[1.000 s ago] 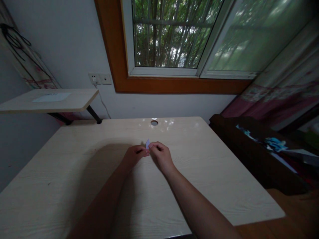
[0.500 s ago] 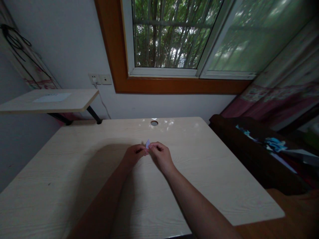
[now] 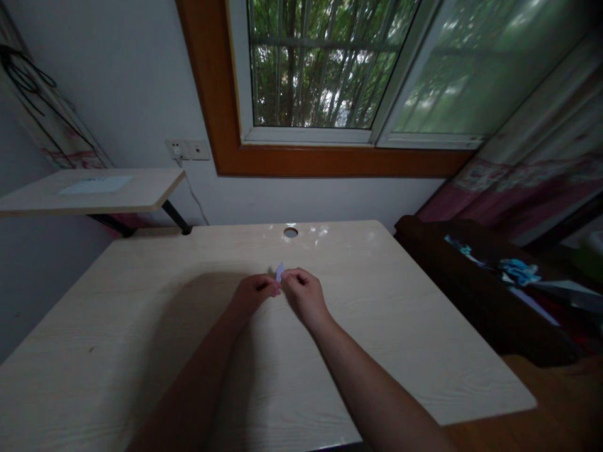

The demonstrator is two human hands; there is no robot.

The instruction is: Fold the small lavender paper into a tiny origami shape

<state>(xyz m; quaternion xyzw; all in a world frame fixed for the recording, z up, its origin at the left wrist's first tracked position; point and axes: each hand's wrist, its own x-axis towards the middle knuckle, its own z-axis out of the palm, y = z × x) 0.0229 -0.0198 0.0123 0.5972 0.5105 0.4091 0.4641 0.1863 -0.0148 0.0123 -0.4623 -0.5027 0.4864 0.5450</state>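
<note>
Far left: pale shelf [image 3: 148, 188] on black legs, whitish sheet [image 3: 97, 184] lying on top. Next, on the wall: white sockets [image 3: 187, 149], one with a plug and cord. Centre, above the desk [image 3: 386, 314]: left hand [image 3: 249, 294], fingers pinched on the lower end of a small lilac piece [image 3: 279, 272]; held tilted between both hands, material too small to tell. Just right: right hand [image 3: 307, 294], fingers likewise pinched on the piece's near side. Far right: crumpled blue cloth [image 3: 520, 271] on dark furniture [image 3: 438, 270].
</note>
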